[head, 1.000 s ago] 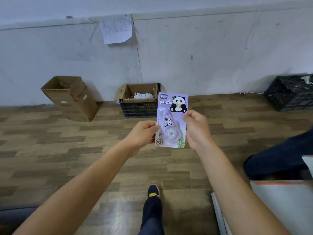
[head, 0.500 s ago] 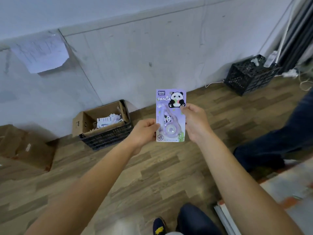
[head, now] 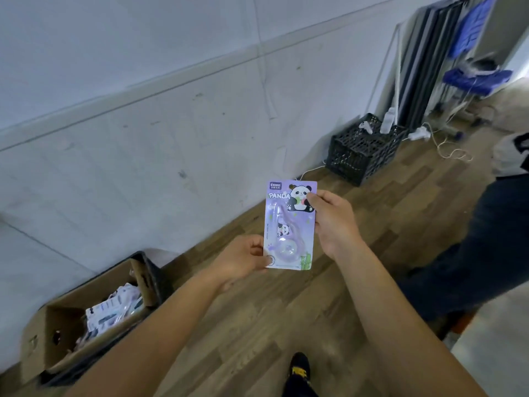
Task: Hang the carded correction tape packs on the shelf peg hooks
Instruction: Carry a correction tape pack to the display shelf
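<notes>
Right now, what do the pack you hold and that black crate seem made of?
Pack: printed card, probably under a clear plastic blister, given its glossy glare. Black crate: likely moulded plastic, matte, with open lattice walls.

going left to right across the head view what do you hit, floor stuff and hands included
cardboard box → left hand → correction tape pack → right hand → black crate → blue chair

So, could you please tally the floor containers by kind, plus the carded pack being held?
Cardboard box: 1
Black crates: 2, one holding that box, one farther along the wall
Carded pack: 1
Total: 4
</notes>
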Tool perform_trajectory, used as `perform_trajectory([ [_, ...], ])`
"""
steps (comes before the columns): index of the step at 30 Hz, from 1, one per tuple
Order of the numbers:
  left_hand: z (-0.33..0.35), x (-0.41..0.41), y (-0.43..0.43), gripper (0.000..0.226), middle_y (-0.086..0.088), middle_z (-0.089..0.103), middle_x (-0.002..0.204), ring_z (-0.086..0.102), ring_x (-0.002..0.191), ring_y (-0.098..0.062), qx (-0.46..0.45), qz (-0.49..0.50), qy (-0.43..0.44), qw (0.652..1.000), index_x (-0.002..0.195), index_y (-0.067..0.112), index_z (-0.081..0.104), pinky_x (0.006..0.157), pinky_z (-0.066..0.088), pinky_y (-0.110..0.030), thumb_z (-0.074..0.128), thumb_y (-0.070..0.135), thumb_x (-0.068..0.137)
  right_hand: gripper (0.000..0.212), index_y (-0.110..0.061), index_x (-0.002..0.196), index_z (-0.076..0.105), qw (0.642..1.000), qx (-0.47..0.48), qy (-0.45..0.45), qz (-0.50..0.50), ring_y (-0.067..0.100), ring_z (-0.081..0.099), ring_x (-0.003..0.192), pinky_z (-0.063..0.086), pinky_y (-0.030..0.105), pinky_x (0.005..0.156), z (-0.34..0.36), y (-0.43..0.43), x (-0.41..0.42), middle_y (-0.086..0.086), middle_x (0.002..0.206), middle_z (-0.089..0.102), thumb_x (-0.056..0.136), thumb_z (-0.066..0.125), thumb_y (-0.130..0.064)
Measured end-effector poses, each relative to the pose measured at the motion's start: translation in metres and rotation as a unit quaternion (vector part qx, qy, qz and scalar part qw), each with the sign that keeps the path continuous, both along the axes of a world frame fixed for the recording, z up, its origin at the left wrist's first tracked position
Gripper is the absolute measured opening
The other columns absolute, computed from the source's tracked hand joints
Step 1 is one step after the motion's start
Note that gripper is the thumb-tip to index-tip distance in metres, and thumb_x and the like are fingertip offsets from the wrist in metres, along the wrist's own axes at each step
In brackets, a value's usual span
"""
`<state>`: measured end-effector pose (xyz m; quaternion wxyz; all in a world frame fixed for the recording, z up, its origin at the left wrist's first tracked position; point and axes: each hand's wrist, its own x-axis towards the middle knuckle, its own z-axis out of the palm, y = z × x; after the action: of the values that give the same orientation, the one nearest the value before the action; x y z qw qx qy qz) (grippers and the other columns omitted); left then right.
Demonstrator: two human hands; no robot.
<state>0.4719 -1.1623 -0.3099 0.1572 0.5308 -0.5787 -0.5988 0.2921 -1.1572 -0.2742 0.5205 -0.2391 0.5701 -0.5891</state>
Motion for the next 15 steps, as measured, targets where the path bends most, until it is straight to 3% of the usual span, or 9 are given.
perform_trajectory([
  [3,0.006,-0.033,-0.058,0.019,-0.017,0.072,0.101,0.065,0.085,-0.020,-0.019,-0.030,-0.012,0.999,0.099,0.006,0.068,0.088,0.053,-0.039,0.063,-0.006,0.085,0.019,-0.007,0.074,0.060,1.000,-0.006,0.005,-0.028,0.024,0.050,0.078,0.041,0.036,0.073,0.003,-0.050,-0.032,0.014,0.082,0.056,0.091,0.054,-0.005],
  [6,0.005,-0.062,-0.106,0.021,-0.006,0.073,0.095,0.066,0.085,-0.017,-0.034,-0.087,-0.028,0.995,0.097,0.013,0.070,0.087,0.053,-0.038,0.067,-0.002,0.083,0.022,-0.009,0.072,0.063,0.998,0.010,0.018,-0.060,0.025,0.055,0.078,0.044,0.038,0.075,-0.002,-0.090,-0.061,0.015,0.082,0.062,0.092,0.054,-0.007],
  [10,0.002,-0.098,-0.173,0.029,0.016,0.071,0.078,0.065,0.075,0.000,-0.031,-0.157,-0.023,0.987,0.085,0.027,0.067,0.072,0.051,-0.018,0.068,-0.002,0.084,0.022,-0.009,0.074,0.063,0.994,0.030,0.010,-0.101,0.027,0.058,0.079,0.048,0.041,0.077,-0.012,-0.145,-0.098,0.016,0.083,0.064,0.093,0.052,-0.004],
  [15,-0.001,-0.140,-0.272,0.026,0.020,0.070,0.080,0.064,0.071,0.007,-0.063,-0.259,-0.031,0.963,0.089,0.024,0.069,0.067,0.047,-0.010,0.069,-0.002,0.083,0.024,-0.010,0.077,0.063,0.989,0.039,0.006,-0.144,0.026,0.060,0.073,0.051,0.038,0.072,-0.020,-0.226,-0.139,0.010,0.076,0.065,0.093,0.050,0.002],
])
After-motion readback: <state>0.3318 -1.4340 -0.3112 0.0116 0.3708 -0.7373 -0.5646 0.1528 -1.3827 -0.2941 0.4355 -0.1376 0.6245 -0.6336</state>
